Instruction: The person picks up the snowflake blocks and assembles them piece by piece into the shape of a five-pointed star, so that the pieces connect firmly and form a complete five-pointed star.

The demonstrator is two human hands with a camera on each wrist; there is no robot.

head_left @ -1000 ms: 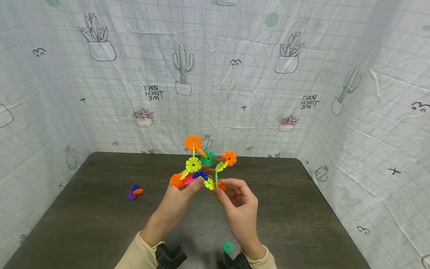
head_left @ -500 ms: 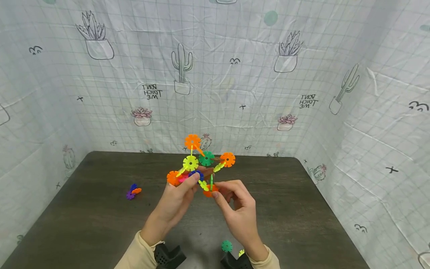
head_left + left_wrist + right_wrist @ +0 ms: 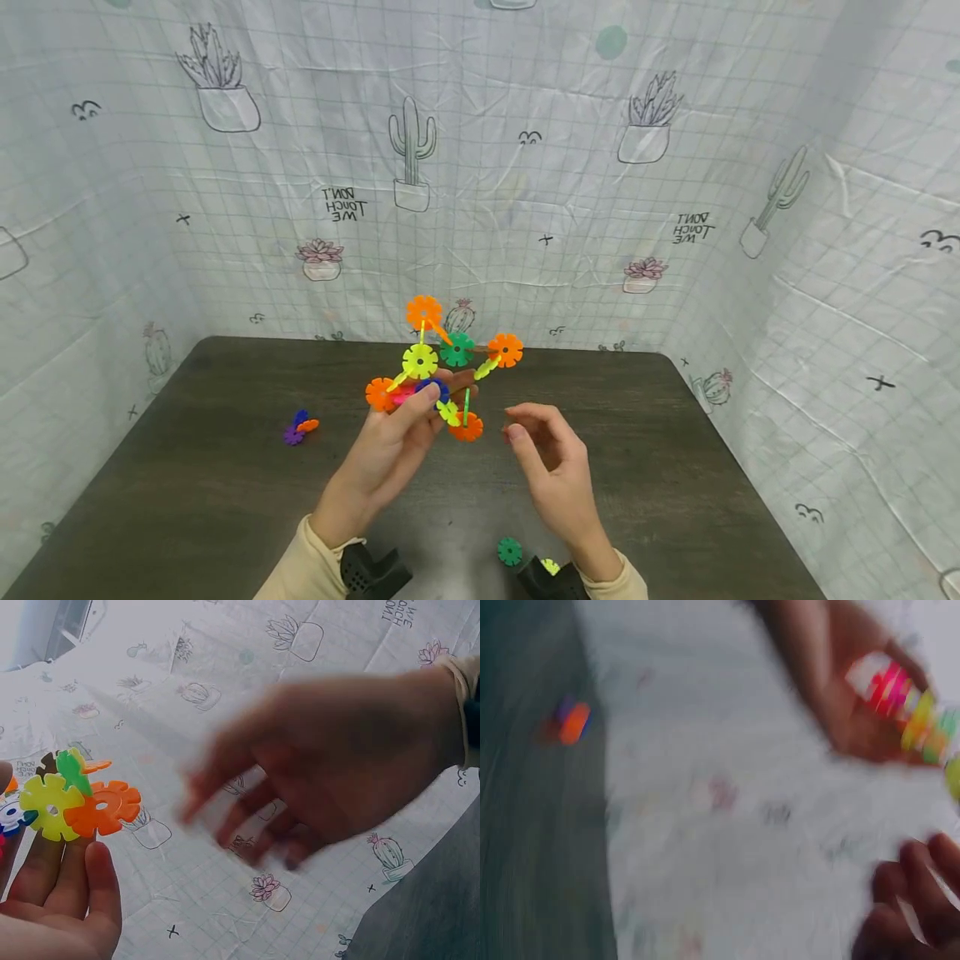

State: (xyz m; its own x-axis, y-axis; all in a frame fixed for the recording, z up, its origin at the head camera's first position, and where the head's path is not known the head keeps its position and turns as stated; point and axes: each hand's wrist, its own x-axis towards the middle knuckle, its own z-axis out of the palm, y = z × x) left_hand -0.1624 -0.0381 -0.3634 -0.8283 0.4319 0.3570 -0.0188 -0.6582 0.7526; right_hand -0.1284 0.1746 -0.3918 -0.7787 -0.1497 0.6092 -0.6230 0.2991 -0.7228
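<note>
Between thumb and fingers, my left hand (image 3: pixel 386 458) holds a linked structure of notched plastic discs, pinching it near a blue disc (image 3: pixel 442 392). A yellow disc (image 3: pixel 420 361), a green disc (image 3: pixel 457 349) and an orange disc (image 3: pixel 423 312) rise above the hand. On its right side hangs another orange disc (image 3: pixel 468 427), which the left wrist view shows joined to a yellow-green disc (image 3: pixel 51 808). Apart from the structure, to its right, my right hand (image 3: pixel 561 479) has loosely bent fingers and nothing visible in them. It is blurred in the left wrist view.
A small joined cluster of purple, blue and orange discs (image 3: pixel 294 435) lies on the dark table (image 3: pixel 225 500) at the left. Near the right wrist lie a loose green disc (image 3: pixel 510 551) and a partly covered yellow disc (image 3: pixel 551 567). A patterned cloth (image 3: pixel 480 208) surrounds the table.
My right hand has let go of the lower orange disc and moved away to the right. The left hand has shifted slightly left with the structure. The yellow disc by the right wrist has come into view.
</note>
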